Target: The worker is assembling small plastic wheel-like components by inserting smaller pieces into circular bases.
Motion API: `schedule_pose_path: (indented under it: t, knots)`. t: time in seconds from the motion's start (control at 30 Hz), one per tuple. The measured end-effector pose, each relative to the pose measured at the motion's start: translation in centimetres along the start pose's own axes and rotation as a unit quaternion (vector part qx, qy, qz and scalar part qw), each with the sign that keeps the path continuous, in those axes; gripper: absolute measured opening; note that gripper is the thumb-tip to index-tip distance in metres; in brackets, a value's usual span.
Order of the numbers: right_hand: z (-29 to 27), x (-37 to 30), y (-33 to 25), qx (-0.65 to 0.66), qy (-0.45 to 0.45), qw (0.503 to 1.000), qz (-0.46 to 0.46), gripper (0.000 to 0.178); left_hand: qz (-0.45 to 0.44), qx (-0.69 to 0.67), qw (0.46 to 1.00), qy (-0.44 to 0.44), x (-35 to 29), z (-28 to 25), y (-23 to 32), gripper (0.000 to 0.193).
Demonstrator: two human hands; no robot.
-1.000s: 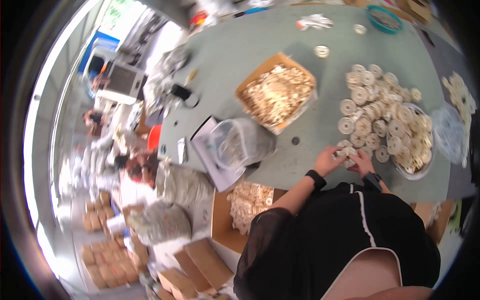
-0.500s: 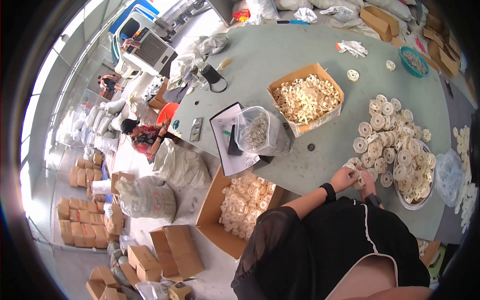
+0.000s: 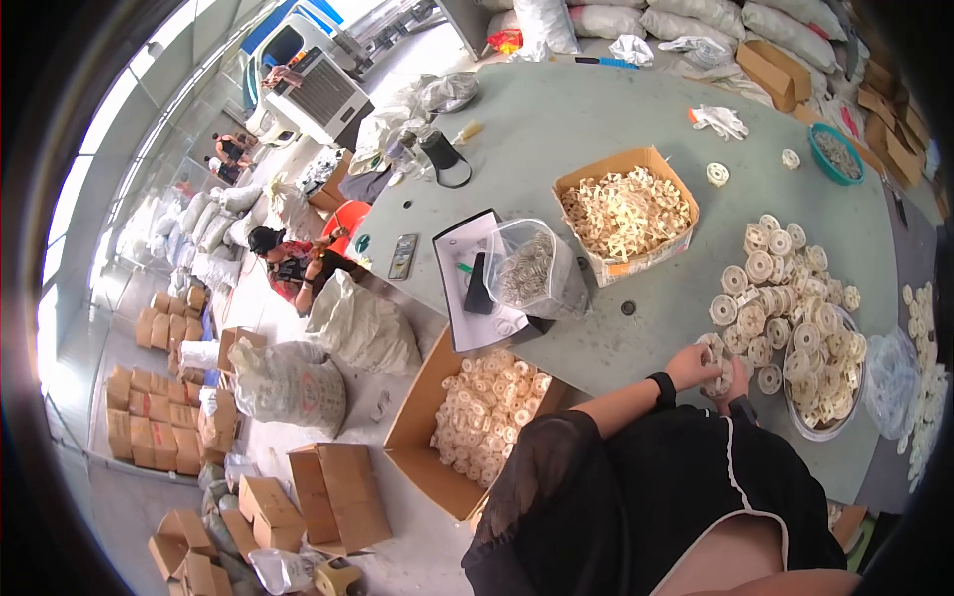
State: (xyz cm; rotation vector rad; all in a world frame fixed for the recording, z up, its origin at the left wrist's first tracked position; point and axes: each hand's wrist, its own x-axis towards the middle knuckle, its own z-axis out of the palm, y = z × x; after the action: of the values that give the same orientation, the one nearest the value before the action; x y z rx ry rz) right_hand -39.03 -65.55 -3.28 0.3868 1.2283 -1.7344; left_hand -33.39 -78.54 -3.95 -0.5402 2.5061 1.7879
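At the table's near edge my left hand (image 3: 693,367) and my right hand (image 3: 738,380) are close together, both closed around a round cream plastic wheel part (image 3: 715,350). My fingers cover some of it, and its finer detail is too small to make out. Just beyond my hands lies a heap of similar cream plastic wheels (image 3: 760,266), some stacked face to face. To the right of my right hand stands a metal bowl (image 3: 823,434) heaped with more cream parts.
A cardboard box (image 3: 626,273) of small cream pieces and a clear tub (image 3: 571,293) of metal parts stand on the green table (image 3: 527,129). A carton (image 3: 412,442) of wheels sits below left. A teal basket (image 3: 843,177) is far right. A co-worker (image 3: 288,263) sits at left.
The view has shifted slightly. My hands remain together at the table edge, and the cream part between them has turned and shows more above my fingers.
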Motion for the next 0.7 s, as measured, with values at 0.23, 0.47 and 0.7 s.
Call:
schedule_pose_path:
  t: [0.23,0.47,0.7]
  knots:
    - [-2.3,1.5,1.5,0.04,-0.094,0.98,0.168,0.055,-0.016,-0.124,0.987,-0.102,0.2,0.9,-2.8,0.038]
    - [-3.3,3.1,2.3,0.018,-0.111,0.993,0.04,0.044,-0.195,-0.322,0.916,-0.138,0.6,1.1,-4.0,0.032]
    - [-1.4,3.9,0.8,-0.255,0.037,0.924,-0.283,0.035,-0.225,-0.521,0.802,-0.188,2.1,1.2,-3.7,0.023]
